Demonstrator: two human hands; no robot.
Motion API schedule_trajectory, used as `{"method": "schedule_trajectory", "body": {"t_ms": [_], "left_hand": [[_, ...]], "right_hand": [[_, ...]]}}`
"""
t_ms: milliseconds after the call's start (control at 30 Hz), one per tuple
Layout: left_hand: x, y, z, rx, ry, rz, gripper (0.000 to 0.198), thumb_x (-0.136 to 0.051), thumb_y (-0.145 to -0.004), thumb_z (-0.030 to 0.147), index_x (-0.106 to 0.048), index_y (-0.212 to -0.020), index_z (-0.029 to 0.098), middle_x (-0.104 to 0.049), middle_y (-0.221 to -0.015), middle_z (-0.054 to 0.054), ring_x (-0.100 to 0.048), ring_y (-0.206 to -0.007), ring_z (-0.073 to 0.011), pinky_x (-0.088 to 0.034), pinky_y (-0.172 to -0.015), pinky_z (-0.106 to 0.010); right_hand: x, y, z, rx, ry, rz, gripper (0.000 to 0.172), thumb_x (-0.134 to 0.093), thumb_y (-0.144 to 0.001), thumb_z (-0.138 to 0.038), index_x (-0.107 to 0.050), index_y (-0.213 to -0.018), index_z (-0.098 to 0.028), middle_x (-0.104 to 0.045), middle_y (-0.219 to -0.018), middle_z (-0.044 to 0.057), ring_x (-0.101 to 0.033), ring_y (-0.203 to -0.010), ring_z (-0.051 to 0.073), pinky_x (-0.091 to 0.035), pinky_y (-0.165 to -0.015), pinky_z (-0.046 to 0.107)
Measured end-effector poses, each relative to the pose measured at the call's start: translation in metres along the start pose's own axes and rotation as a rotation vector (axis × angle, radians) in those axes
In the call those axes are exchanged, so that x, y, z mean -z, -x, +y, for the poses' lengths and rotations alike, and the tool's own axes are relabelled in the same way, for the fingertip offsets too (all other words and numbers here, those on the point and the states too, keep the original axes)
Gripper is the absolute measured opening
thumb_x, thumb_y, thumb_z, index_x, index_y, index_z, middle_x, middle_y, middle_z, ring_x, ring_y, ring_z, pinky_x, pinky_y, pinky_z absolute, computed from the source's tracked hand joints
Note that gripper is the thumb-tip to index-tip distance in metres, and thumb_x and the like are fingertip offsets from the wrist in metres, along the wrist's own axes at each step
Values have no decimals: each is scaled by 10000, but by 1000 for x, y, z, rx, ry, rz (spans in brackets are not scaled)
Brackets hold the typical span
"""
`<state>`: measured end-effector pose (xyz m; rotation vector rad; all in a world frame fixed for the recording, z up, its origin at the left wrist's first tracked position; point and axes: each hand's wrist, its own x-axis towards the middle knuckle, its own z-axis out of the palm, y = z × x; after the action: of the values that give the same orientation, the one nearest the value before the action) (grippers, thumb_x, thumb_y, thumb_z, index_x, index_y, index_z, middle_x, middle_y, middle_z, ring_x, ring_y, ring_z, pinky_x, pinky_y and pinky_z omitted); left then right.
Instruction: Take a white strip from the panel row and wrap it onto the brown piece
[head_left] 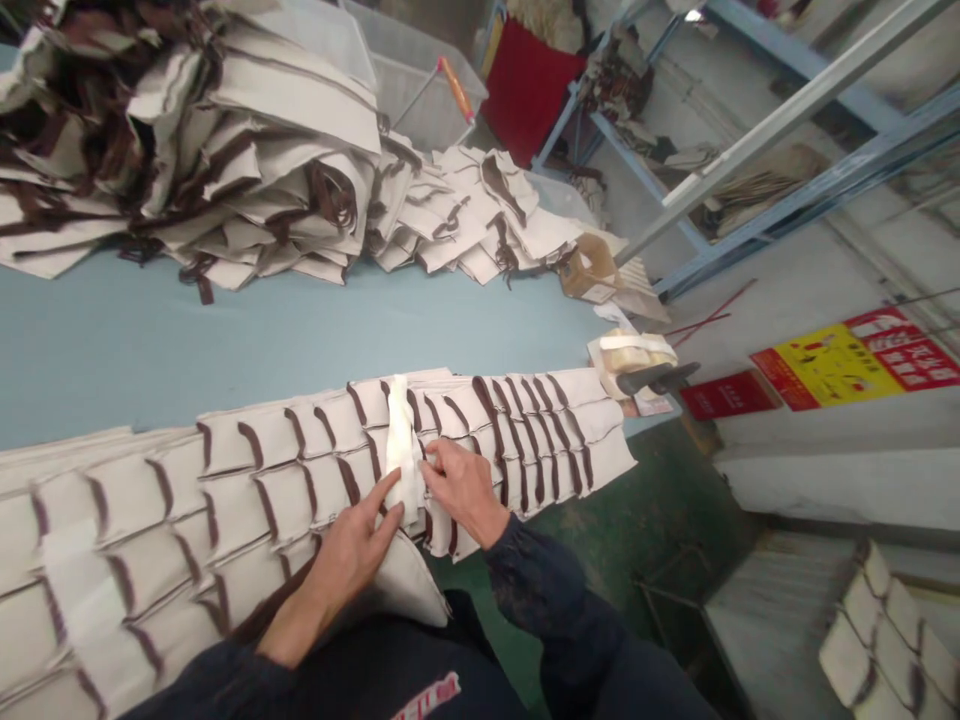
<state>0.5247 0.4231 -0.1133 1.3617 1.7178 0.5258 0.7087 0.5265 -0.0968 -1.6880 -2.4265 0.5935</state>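
Both hands are laid on a fanned row of beige fabric bags (pixel 300 470) with brown handles, spread along the near edge of the blue worktop (pixel 225 330). A white strip (pixel 403 450) crossing the row is pinched by the fingers (pixel 439 462) of the right hand (pixel 465 490), while its lower end is pressed flat by the extended fingers (pixel 386 495) of the left hand (pixel 352 550). Further back, loose heaps of similar bags (pixel 225 150) are piled. Beyond the row's right end, small white bundles (pixel 630 355) are seen.

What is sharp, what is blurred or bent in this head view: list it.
Head view: both hands, left hand and right hand, and the white strip are sharp; light is even, without glare; the shelf frame slants from lens distortion; the bag pile is soft at the edge.
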Motion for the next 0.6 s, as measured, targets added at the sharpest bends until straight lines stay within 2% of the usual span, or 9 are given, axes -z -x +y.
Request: {"method": "schedule_trajectory", "body": {"t_ms": [67,167,233,333,500,600], "left_hand": [[-1,4,1,8,-16,20,699,-432,-1100,513,-673,-1624,118,-861,-832,-51,-814,-734,-290,-634,-787,-390],[-5,12,4,24,-75,48,743,-361,-1136,506,-564,-1700,68,-895,-950,-119,-833,-772,-317,-642,-827,-424],[-7,16,8,12,-128,20,735,-360,-1147,460,-497,-1760,79,-898,-952,-136,-862,-823,-346,-633,-833,-430],[-10,13,15,-15,-213,-65,685,-401,-1146,357,-492,-1791,146,-897,-905,-131,-890,-871,-367,-619,-816,-410],[-8,3,16,17,-364,-122,669,-422,-1149,277,-477,-1798,126,-909,-989,-215,-901,-943,-417,-629,-837,-449],[-8,2,14,33,-421,-130,656,-438,-1162,280,-464,-1807,166,-915,-1038,-208,-905,-982,-396,-635,-849,-429]], "right_hand": [[-10,-4,-5,-16,38,21,103,-803,-1044,-284,-790,-1126,-222,-868,-986,53,-814,-875,241,-491,-722,304],[-16,-4,-12,-26,78,38,55,-770,-1069,-278,-775,-1081,-224,-858,-1049,86,-802,-893,247,-494,-732,316],[-15,-3,-14,-18,83,36,59,-757,-1076,-259,-773,-1130,-240,-850,-1071,79,-795,-910,244,-503,-751,318],[-15,-3,-16,-8,63,21,120,-742,-1075,-230,-770,-1188,-261,-841,-1101,70,-786,-931,241,-508,-768,319],[-19,-9,-21,-37,-20,0,78,-685,-1083,-223,-747,-1039,-238,-831,-1033,78,-763,-893,240,-499,-758,320],[-15,-16,-20,-46,-109,-13,110,-663,-1082,-244,-707,-982,-242,-809,-898,11,-739,-779,195,-493,-708,279]]}}
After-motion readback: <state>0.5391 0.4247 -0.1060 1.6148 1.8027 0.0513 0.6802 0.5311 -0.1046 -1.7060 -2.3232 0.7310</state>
